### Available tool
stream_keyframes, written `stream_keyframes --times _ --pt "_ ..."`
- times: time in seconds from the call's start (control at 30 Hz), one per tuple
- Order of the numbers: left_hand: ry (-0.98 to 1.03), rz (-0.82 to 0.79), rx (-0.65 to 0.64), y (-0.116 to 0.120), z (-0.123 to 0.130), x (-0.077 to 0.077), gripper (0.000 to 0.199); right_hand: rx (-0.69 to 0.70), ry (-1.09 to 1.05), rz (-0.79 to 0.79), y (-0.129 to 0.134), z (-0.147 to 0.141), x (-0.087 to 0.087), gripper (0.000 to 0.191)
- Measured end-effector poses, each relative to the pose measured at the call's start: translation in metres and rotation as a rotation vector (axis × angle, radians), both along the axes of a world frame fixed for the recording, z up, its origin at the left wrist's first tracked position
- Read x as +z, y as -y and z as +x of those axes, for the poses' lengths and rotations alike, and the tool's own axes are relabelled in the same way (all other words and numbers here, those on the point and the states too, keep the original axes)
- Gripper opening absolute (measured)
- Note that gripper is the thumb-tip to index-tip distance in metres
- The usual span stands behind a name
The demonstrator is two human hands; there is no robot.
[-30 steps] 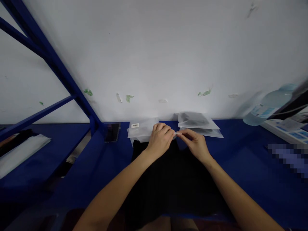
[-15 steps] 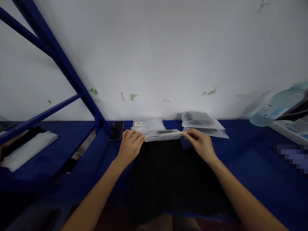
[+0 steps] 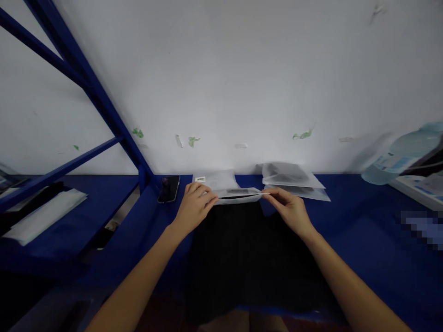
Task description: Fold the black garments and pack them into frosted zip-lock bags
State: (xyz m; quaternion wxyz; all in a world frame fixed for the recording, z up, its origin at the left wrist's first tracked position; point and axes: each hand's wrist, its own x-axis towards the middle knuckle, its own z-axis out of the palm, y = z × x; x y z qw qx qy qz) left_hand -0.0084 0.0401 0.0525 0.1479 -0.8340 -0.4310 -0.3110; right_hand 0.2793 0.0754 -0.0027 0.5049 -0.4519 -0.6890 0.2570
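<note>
A frosted plastic bag [image 3: 238, 199] is stretched between my two hands, its mouth parted in a narrow slit facing me. My left hand [image 3: 197, 205] pinches its left end, and my right hand [image 3: 288, 207] pinches the right end between thumb and fingers. Below the bag, a black cloth [image 3: 252, 258], perhaps a folded garment, lies over the table. Behind my left hand rests another frosted bag [image 3: 221, 177] with a small barcode label [image 3: 200, 180]. More frosted bags [image 3: 292, 177] with dark contents lie stacked behind my right hand.
A phone [image 3: 169, 189] lies left of my left hand on the blue table [image 3: 363, 240]. At the right stand a large water bottle [image 3: 403, 152] and a white box [image 3: 418, 189]. A blue metal frame [image 3: 104, 108] rises at the left, with white packets [image 3: 48, 214] beyond it.
My left hand has shifted slightly right along the bag, closer to my right hand. The bag's mouth has parted a little. My right hand stays almost in place.
</note>
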Motion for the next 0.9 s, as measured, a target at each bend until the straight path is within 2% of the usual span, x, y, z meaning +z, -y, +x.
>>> stream_keyframes --times 0.1,0.23,0.33,0.4,0.47,0.6,0.7,0.77,0.8,0.87,0.9 --pt "-0.007 -0.025 0.007 0.000 0.004 0.001 0.013 -0.039 0.041 0.072 0.005 -0.002 0.007 0.024" --pt "0.011 -0.038 0.028 0.003 0.011 0.004 0.016 -0.140 0.160 0.332 0.021 -0.011 0.023 0.019" --pt "0.012 -0.033 0.029 0.003 0.016 0.005 0.017 -0.014 0.288 0.442 0.033 -0.018 0.030 0.022" --pt "0.009 -0.029 0.026 0.003 0.017 0.005 0.018 0.103 0.406 0.412 0.037 -0.021 0.029 0.026" --pt "0.003 -0.029 0.025 0.004 0.019 0.005 0.018 0.139 0.516 0.357 0.038 -0.022 0.025 0.028" --pt "0.005 -0.038 0.020 0.011 0.023 0.002 0.020 0.014 0.696 0.346 0.035 -0.027 0.017 0.035" --pt "0.115 -0.079 0.046 0.020 0.021 -0.003 0.019 -0.079 0.906 0.334 0.032 -0.037 0.016 0.042" --pt "0.284 -0.208 0.151 0.026 0.013 -0.009 0.023 -0.086 1.023 0.304 0.030 -0.046 0.017 0.044" --pt "0.385 -0.335 0.217 0.028 0.008 -0.012 0.029 -0.076 1.057 0.293 0.029 -0.050 0.017 0.044" --pt "0.598 -0.697 0.325 0.029 -0.002 -0.019 0.045 -0.049 1.076 0.288 0.026 -0.058 0.015 0.042" --pt "0.709 -0.888 0.338 0.029 -0.005 -0.022 0.051 -0.039 1.071 0.293 0.025 -0.060 0.015 0.040"
